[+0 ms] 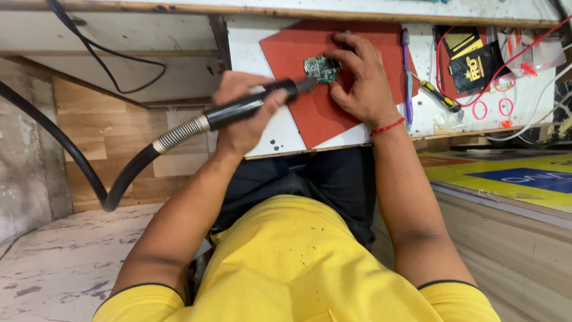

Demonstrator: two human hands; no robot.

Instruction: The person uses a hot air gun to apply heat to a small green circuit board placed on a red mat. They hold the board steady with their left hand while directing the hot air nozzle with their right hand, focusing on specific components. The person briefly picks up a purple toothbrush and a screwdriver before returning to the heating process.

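A small green circuit board lies on a red mat on a white worktop. My right hand, with a red thread around the wrist, pins the board down with its fingertips. My left hand grips a black pen-shaped handpiece. The nozzle of the handpiece points at the board's left edge. A metal spring collar and a thick black hose trail from the handpiece down to the left.
A purple brush and a yellow-and-black screwdriver lie right of the mat. Red wires, white cables and black packets crowd the far right. A thin black cable hangs at the upper left, and a yellow-and-blue board sits low on the right.
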